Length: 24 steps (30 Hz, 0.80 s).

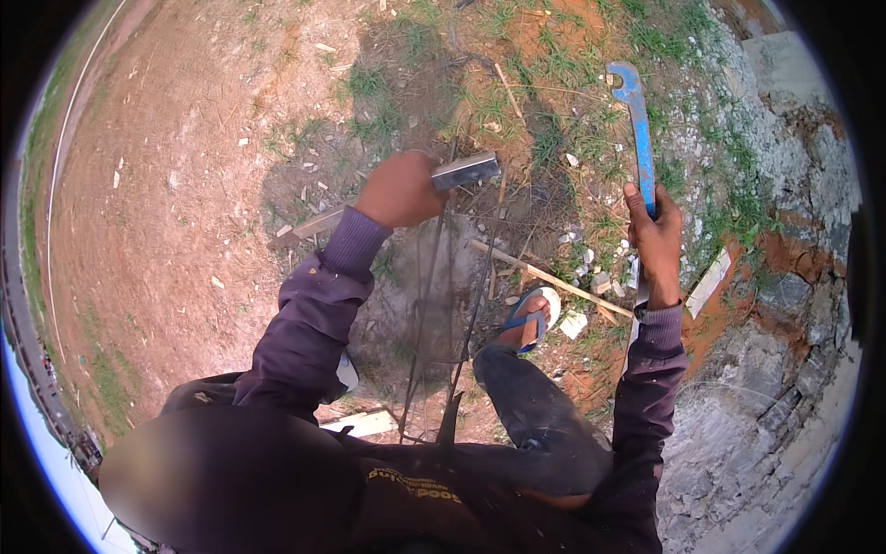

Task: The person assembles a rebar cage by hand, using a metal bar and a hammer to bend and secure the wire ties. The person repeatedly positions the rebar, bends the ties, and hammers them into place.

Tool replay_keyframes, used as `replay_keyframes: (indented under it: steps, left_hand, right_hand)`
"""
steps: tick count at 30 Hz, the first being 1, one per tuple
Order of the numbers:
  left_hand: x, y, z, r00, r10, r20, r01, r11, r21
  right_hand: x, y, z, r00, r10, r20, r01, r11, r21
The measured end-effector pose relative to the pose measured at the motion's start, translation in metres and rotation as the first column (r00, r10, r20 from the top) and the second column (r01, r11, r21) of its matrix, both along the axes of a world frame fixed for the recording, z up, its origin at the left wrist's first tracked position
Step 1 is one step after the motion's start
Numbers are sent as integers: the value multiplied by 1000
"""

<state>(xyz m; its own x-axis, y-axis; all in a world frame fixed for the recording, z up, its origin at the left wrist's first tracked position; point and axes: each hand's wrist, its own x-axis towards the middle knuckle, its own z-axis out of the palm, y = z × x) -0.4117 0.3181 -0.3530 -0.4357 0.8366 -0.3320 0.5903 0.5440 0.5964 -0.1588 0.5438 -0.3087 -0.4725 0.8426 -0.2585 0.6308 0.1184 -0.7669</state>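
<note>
My left hand (402,189) is closed round a squared grey metal bar (468,171), whose end sticks out past the fingers on the right. A pale wooden length (318,223) shows on the other side of the fist; whether it belongs to the same piece I cannot tell. Under that hand run several thin dark steel rods (420,323), between my legs. Farther right, my right hand (657,235) grips a blue flat metal bar (637,120) with a notched, hooked end pointing away from me. A paler strip continues below this hand toward the sleeve.
A thin wooden stick (549,279) lies by my sandalled foot (532,319). White stone chips (574,323) and wood scraps are scattered over the dirt and grass. Along the right runs a broken concrete edge (784,397). A pale board (365,424) lies near my body.
</note>
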Motion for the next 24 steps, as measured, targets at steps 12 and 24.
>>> replay_keyframes:
  steps: [12, 24]
  left_hand:
    - [-39, -10, -6, 977, 208, -48, -208, 881, -424]
    - [-87, -107, -17, 835, 494, -245, -542, 814, -209]
  right_hand:
    - [28, 50, 68, 999, -38, 36, 37, 999, 40]
    - [199, -6, 118, 918, -11, 395, 88, 980, -176]
